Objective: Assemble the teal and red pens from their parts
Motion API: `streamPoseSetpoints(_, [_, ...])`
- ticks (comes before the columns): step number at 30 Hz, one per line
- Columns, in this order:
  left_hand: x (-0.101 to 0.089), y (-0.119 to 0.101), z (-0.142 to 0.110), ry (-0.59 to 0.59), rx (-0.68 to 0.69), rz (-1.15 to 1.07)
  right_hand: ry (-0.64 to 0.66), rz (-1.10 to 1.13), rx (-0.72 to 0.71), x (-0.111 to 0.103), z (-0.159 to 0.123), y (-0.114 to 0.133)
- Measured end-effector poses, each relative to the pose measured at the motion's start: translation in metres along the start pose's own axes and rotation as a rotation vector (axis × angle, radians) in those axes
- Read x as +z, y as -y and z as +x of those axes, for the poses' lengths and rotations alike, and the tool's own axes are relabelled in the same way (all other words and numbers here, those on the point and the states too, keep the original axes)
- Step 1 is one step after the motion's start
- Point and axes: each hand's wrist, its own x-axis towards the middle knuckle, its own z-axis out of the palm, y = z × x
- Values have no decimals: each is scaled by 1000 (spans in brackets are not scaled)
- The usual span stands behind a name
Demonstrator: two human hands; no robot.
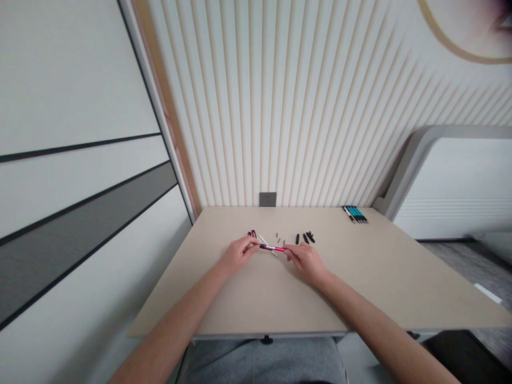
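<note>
Two bare hands low over the middle of the worktop [248, 298]; one slim pink-and-black pen [272, 247] level between them, its barrel running side to side; left hand [238, 255] with grip closed on the pen's left end; right hand [306, 264] with grip closed on the right end; just beyond the left hand, a few red-and-black pen parts [252, 233] and a whitish translucent piece [262, 239], partly behind the pen; farther right, several small dark pieces [278, 237], then a cluster of black pen parts [306, 238], all lying apart; at the back edge, a tight row of teal-and-black pens [355, 214], well apart from both hands; above that edge, a dark wall socket [268, 199].
</note>
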Motion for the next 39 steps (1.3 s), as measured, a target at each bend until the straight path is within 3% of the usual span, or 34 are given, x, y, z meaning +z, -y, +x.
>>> streamPoseSetpoints(11, [-1,2,-2,6,-60,-36,-5,-25,-7,0,-1,-1])
streamPoseSetpoints(23, [-1,0,-2,51,-4,23,-2,-40,-32,3,-1,-2])
streamPoseSetpoints(29, [-2,-2,-4,49,-66,-70,-13,-8,1,0,0,0])
streamPoseSetpoints(39, [-1,-7,1,41,-89,-44,-2,-7,-20,5,-1,-2])
